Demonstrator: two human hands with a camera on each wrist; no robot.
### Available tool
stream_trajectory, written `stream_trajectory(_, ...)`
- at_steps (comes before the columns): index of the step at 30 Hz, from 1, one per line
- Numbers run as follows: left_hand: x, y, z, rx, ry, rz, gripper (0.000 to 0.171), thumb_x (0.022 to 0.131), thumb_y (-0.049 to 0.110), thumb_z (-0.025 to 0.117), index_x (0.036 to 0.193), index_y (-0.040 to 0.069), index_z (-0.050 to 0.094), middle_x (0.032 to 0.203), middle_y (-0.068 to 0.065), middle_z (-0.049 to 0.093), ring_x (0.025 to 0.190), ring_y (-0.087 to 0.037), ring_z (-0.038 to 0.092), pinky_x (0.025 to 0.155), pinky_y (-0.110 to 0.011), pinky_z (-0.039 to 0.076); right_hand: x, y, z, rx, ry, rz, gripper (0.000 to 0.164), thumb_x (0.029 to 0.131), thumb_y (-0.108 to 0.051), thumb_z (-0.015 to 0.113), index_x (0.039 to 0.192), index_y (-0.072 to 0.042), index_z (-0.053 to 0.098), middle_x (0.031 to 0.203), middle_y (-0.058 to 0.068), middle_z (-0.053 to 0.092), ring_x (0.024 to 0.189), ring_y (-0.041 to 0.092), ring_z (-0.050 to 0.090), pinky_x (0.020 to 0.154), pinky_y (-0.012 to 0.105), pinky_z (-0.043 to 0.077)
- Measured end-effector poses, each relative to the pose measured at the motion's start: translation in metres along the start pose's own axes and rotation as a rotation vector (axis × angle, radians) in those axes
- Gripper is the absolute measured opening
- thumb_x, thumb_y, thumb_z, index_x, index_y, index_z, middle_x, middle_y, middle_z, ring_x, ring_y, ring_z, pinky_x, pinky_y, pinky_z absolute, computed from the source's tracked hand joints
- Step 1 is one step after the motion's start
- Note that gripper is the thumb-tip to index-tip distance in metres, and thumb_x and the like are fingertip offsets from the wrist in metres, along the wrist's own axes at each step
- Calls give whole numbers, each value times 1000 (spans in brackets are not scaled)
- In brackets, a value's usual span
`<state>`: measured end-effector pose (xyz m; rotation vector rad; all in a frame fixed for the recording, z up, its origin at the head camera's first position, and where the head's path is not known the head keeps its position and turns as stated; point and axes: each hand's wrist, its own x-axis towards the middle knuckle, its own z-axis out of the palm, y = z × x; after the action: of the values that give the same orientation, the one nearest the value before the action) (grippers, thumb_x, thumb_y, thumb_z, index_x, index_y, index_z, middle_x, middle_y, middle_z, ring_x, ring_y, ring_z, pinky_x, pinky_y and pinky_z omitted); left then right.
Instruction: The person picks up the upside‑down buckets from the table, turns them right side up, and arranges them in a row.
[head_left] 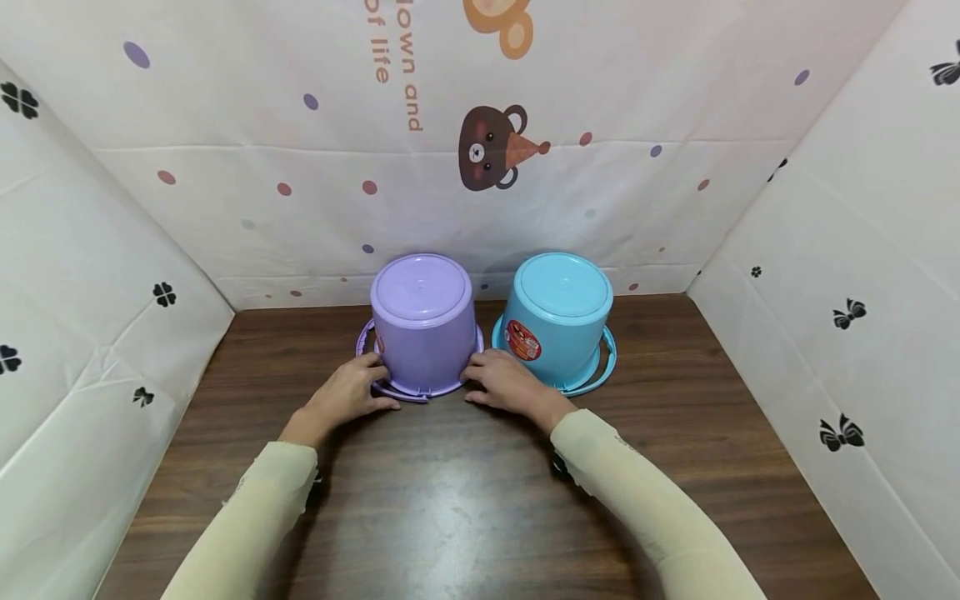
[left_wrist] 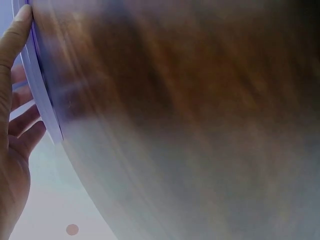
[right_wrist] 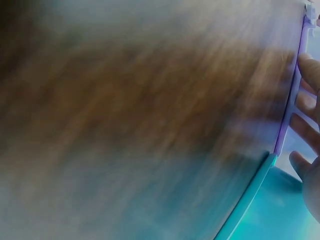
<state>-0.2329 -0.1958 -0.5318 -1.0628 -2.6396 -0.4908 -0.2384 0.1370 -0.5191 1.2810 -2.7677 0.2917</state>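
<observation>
A purple bucket (head_left: pixel 423 333) stands upside down on the table, its base up and its rim on the wood. My left hand (head_left: pixel 351 390) holds its left side low down by the rim. In the left wrist view, the thumb of the left hand (left_wrist: pixel 15 125) lies on the purple edge and the other fingers show behind it. On the other side my right hand (head_left: pixel 506 382) grips the bucket near its rim, fingers bent against the wall. Just right of it, a light blue bucket (head_left: pixel 562 312) also stands upside down, tilted slightly, with a red label.
The brown wooden table (head_left: pixel 450 500) is bounded by a patterned back sheet (head_left: pixel 247 225) and white side sheets. The blue bucket's handle (head_left: pixel 609 358) sticks out to its right. The purple handle (head_left: pixel 363 335) shows at the left and front of its bucket.
</observation>
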Motion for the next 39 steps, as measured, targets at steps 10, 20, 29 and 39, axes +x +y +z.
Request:
stream_trajectory(10,2,3,-1,34,23,-8,45,71,43,94,82,7,69,91,-5,57,78,-21,55,70,-39,52,6,1,4,-24,28,4,23,93,-37,78,107,-20,75,105,-2,65,101,20,61,91,39,51)
stream_trajectory(20,2,2,1,54,54,12,44,71,41,94,78,6,69,87,-5,54,75,-20,50,68,-37,49,7,-1,5,-42,49,8,19,93,-36,78,105,-21,77,103,-3,66,99,19,62,88,38,51)
stream_trajectory(29,1,2,2,52,64,45,43,73,39,93,78,6,67,85,-4,51,74,-20,50,68,-37,48,10,-4,7,-78,73,35,13,94,-32,78,98,-20,77,98,-3,66,95,18,62,86,36,51)
stream_trajectory(39,2,2,3,67,66,67,41,77,39,91,79,6,67,88,-6,54,77,-23,53,70,-40,50,12,-2,13,-173,181,22,12,92,-30,78,93,-18,78,92,-2,67,90,19,60,80,35,51)
